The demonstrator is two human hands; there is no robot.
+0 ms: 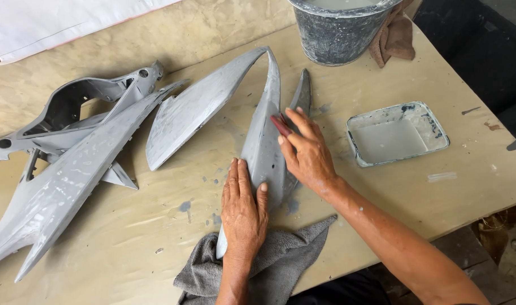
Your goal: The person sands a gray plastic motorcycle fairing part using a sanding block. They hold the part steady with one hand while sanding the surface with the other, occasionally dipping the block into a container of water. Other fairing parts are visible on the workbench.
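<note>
A long grey primed fairing panel (pixel 212 101) lies across the middle of the wooden table (pixel 382 85), curved like a horn. My left hand (pixel 244 212) lies flat on its near end, fingers together, pressing it down over a grey towel (pixel 280 265). My right hand (pixel 306 152) rests on the panel's ridge, its fingers pressing a small reddish piece of sandpaper (pixel 280 125) against the surface.
More grey fairing parts (pixel 71 164) lie at the left. A stained bucket (pixel 340 28) with a brown rag (pixel 396 36) stands at the back. A shallow rectangular tray of cloudy water (pixel 396 135) sits right of my hand. The table edge runs along the right.
</note>
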